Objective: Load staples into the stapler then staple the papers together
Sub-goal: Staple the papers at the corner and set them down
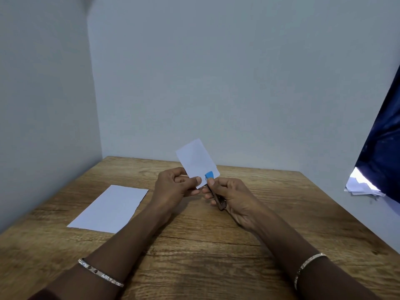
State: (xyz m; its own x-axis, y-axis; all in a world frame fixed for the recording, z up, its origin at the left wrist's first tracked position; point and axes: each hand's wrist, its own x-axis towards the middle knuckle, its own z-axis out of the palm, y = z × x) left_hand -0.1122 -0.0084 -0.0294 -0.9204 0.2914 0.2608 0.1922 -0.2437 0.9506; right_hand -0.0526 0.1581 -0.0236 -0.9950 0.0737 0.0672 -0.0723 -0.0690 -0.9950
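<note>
Both hands, left hand (173, 185) and right hand (233, 200), clamp stapler (213, 187) on papers (197, 161).

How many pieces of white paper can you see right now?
2 clearly: one held up in the left hand at the stapler, paper; one sheet flat on the table. More papers stick out at right, count unclear.

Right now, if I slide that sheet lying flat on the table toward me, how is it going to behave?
The paper sheet looks thin and lies flat on the wooden table, so it will probably glide easily and feel very light. Lifted by one corner it would likely droop. Its edges hug the wood, so pinching it up may take a fingernail.
</note>
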